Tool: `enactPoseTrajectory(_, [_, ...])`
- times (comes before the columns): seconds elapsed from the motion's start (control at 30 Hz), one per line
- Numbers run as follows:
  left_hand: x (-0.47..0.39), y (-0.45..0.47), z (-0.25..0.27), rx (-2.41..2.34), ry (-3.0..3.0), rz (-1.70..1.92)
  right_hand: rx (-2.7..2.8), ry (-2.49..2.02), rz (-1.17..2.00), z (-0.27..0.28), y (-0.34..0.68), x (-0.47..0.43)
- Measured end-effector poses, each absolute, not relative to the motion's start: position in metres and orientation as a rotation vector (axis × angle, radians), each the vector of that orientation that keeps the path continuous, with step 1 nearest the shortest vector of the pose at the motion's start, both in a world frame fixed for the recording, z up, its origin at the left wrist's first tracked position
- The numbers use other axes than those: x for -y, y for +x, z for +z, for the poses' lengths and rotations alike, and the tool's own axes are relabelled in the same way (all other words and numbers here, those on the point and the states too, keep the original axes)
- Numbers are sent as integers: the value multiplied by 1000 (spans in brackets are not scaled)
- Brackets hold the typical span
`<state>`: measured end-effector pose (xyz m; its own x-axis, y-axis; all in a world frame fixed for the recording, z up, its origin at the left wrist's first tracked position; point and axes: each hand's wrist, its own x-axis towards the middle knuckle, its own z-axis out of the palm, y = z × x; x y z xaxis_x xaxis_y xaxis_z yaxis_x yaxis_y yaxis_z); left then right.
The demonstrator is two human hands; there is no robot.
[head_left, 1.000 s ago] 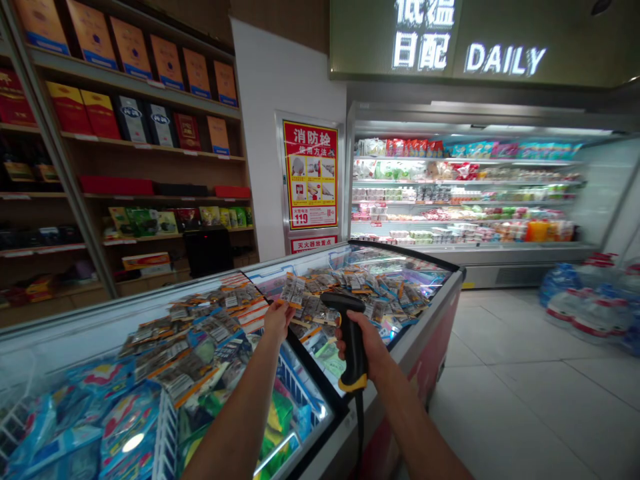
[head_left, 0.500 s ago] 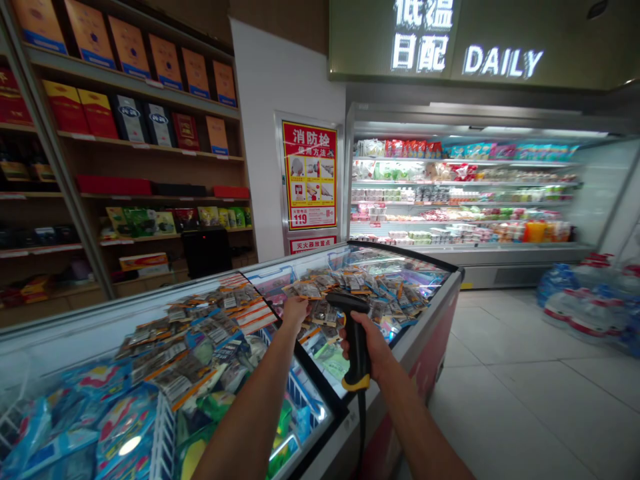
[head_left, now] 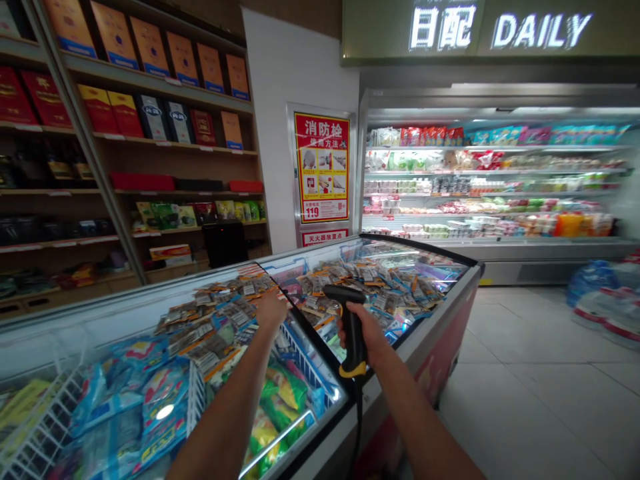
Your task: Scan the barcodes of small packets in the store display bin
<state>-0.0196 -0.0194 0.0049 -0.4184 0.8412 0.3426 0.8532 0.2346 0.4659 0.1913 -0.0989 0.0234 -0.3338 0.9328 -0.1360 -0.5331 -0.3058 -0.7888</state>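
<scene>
My right hand [head_left: 367, 333] is wrapped round the grip of a black and yellow barcode scanner [head_left: 354, 330], whose head points left over the chest freezer [head_left: 425, 347]. A cord hangs from its handle. My left hand [head_left: 271, 309] is over the pile of small flat packets [head_left: 215, 323], just left of the black divider bar [head_left: 310, 327]. Its fingers are drawn together; what they hold, if anything, is hidden. More packets [head_left: 370, 280] with barcode labels and orange or blue edges lie right of the bar, beyond the scanner.
Blue bags [head_left: 165, 407], green bags [head_left: 280, 393] and white wire baskets [head_left: 195, 393] fill the freezer's near left part. Shelves of boxes [head_left: 170, 120] stand behind. A lit display fridge [head_left: 480, 253] is at the back right, with shrink-wrapped water bottles [head_left: 605, 307] on the floor.
My left hand has moved left, from the packets beyond the divider bar to those on its left side. The scanner stays in my right hand. The view has turned slightly left and down.
</scene>
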Motion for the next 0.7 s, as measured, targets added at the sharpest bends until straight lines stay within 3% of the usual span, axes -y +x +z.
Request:
enactPoseTrajectory(0.23, [59,-81,15,2489,-1221,-758,821,-770,1808,18,184,96])
enactPoseTrajectory(0.47, [64,-94,0,2670,-1216,-613,798,-779,1829,18,183,97])
enactPoseTrajectory(0.7, [60,-92,4,2578,-1347,-825,791,-781,1813,22,186,101])
